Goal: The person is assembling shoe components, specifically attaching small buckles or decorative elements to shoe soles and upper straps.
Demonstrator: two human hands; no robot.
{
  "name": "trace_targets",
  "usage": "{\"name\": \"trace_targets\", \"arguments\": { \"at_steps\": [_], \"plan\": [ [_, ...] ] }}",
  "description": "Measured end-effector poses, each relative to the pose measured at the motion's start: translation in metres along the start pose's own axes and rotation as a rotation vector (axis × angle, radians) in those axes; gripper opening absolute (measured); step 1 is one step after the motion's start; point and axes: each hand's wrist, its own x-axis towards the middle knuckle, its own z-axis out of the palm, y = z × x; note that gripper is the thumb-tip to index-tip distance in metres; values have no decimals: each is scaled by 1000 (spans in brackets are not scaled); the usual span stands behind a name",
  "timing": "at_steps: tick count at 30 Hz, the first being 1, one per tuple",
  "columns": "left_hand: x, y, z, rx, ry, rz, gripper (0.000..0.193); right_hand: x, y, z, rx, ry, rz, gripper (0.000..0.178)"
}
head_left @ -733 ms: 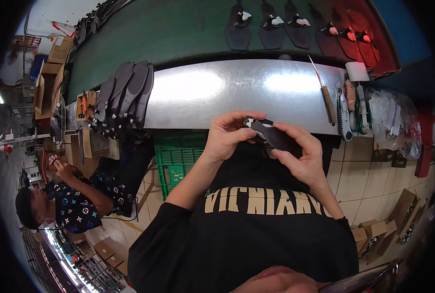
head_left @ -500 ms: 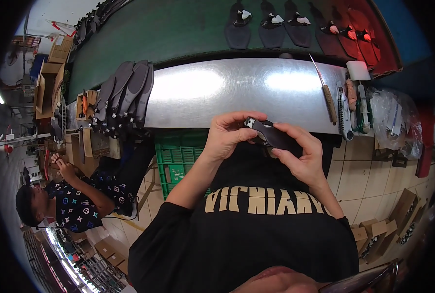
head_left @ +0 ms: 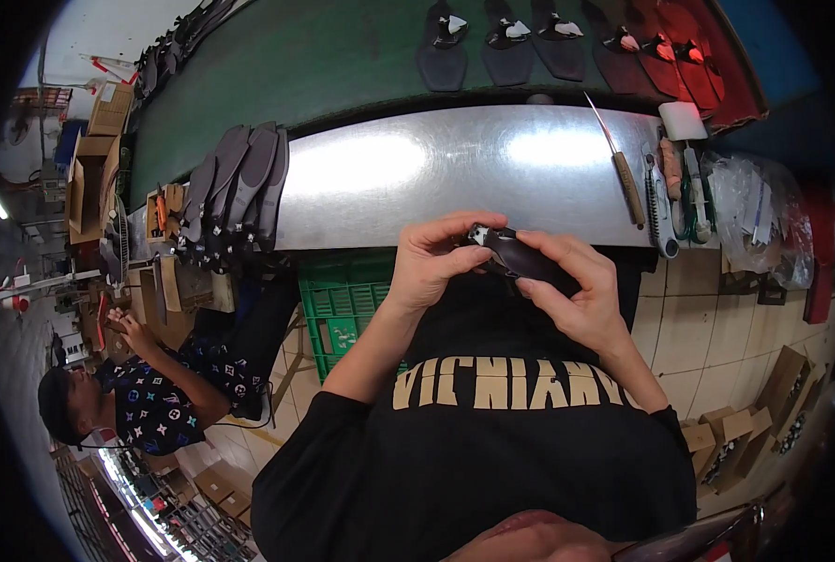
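A dark sandal (head_left: 537,266) is held between my two hands, just off the near edge of the metal worktop (head_left: 455,173). My left hand (head_left: 427,262) pinches its strap end, where a shiny, pale ornament shows between thumb and fingers. Around the dark sole, my right hand (head_left: 581,281) has its thumb below and its fingers on top. The sandal's underside and the tips of some fingers are hidden. Left on the worktop lies a pile of dark sandals (head_left: 239,183) with shiny strap pieces.
On the worktop's right are an awl (head_left: 629,187), a utility knife (head_left: 659,211), a white roll (head_left: 683,122) and a plastic bag (head_left: 764,225). Several sandals (head_left: 507,66) line the green surface (head_left: 342,66) beyond. A green crate (head_left: 341,295) stands below. A co-worker (head_left: 155,398) sits at left.
My hands keep their grip, and the sandal has turned only slightly. The whole view has shifted a little. At left, the co-worker's hands have moved slightly lower and to the right.
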Motion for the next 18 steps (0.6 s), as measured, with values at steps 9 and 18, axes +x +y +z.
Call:
{"name": "trace_targets", "arguments": {
  "at_steps": [9, 18],
  "plan": [
    [2, -5, -12, 235, -151, 180, 35, 5, -7, -10, -362, -147, -83, 49],
    [1, -11, -20, 162, -204, 189, 36, 3, -1, -11, -247, -21, -207, 44]
  ]
}}
